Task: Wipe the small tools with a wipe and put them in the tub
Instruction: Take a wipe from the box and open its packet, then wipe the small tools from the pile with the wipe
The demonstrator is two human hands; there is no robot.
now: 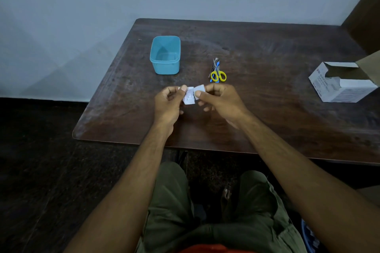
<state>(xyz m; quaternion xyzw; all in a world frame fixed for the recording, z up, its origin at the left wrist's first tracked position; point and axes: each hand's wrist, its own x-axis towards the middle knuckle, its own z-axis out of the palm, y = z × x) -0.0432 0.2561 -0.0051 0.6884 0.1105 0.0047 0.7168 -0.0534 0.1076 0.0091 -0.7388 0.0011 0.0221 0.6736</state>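
Head view: above the dark brown wooden table (267, 119), the left hand (167, 102) and right hand (221, 101) each pinch a small white wipe sachet (190, 96) between thumb and curled fingers (183, 88). Beyond them lie small yellow-handled scissors (218, 74) touching a metal tool I cannot identify, with an open blue plastic tub (165, 54) well to their left. An opened white cardboard box (341, 84) stands at the table's right edge.

Small white printed wipe sachet (189, 96) – held above the table, top flap bent over to the right. Yellow-handled scissors (218, 74) lie w/ other small metal tools, near the open, upright turquoise plastic tub (165, 54) – tub to their left.
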